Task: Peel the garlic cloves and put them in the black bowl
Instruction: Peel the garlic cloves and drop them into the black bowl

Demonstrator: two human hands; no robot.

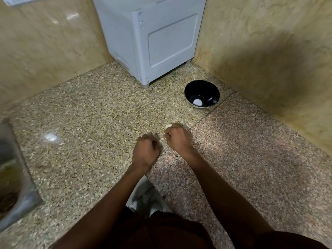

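The black bowl (202,94) stands on the speckled stone counter (89,114) at the back right, with one pale peeled clove (197,101) lying in its bottom. My left hand (146,151) and my right hand (177,138) are side by side over the middle of the counter, both curled into loose fists. A small pale garlic clove (168,125) lies on the counter just beyond my right hand's knuckles. Something pale shows at my right fingertips, too small and blurred to name. Whatever my left hand holds is hidden by its fingers.
A white appliance (152,38) stands in the back corner, left of the bowl. Beige marble walls (269,51) close the counter at the back and right. A steel sink (12,173) is set into the left edge.
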